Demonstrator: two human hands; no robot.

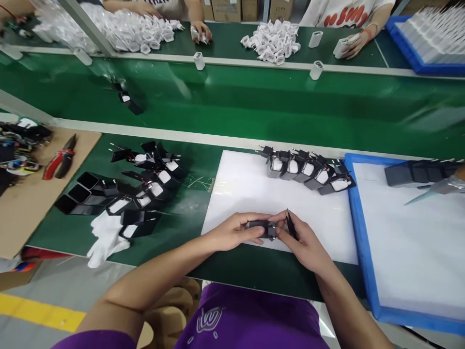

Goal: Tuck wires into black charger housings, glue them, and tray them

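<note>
My left hand [232, 231] is closed around a black charger housing [262, 228], held just above the near edge of a white sheet [254, 189]. My right hand [303, 240] meets it from the right, fingers pinched on the housing's end and on a thin black piece [290, 224] that sticks up between the fingers. A row of black charger parts with white inserts [308, 169] lies at the sheet's far edge. A heap of black housings and plug parts [134, 186] lies to the left on the green table.
White gloves [105, 237] lie near the heap. Red-handled pliers [60, 157] rest on a cardboard sheet at left. A blue-rimmed white tray [358, 223] stands at right. Beyond a green conveyor [254, 102], other people's hands work among white charger shells [272, 41].
</note>
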